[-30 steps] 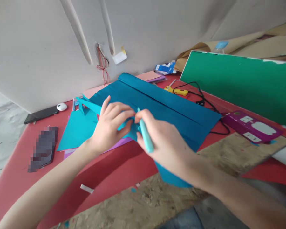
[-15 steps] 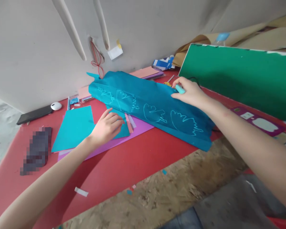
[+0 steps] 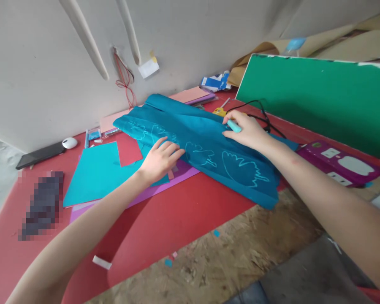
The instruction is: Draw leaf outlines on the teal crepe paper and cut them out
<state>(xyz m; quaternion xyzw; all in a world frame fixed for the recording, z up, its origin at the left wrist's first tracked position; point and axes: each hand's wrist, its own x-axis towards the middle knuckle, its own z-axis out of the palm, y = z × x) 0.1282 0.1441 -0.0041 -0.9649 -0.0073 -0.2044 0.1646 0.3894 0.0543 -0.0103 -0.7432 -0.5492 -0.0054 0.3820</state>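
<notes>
A creased, teal-blue sheet of cloth [image 3: 205, 131] lies across the table, with several pale leaf-like or wing-like outlines drawn along its near side. My left hand [image 3: 161, 161] is over the near left edge of the cloth, fingers spread and slightly bent, gripping nothing. Above the far right part of the cloth, my right hand [image 3: 245, 130] is closed round a short mint-green marker [image 3: 234, 126]; its tip is hidden. Turquoise sheets [image 3: 93, 175] lie left of my left hand, on top of a purple sheet [image 3: 152, 190].
A green board [image 3: 316, 101] stands at the back right, near a purple plastic case [image 3: 338, 164]. Behind my right hand are a yellow-handled tool [image 3: 220, 111] and a black cable [image 3: 266, 116]. A black phone [image 3: 39, 155] and white mouse [image 3: 70, 143] lie on the red table [image 3: 164, 219].
My left hand has moved right, over the cloth's edge. The cloth has shifted and its far edge lies differently, uncovering more black cable. My right hand keeps the marker.
</notes>
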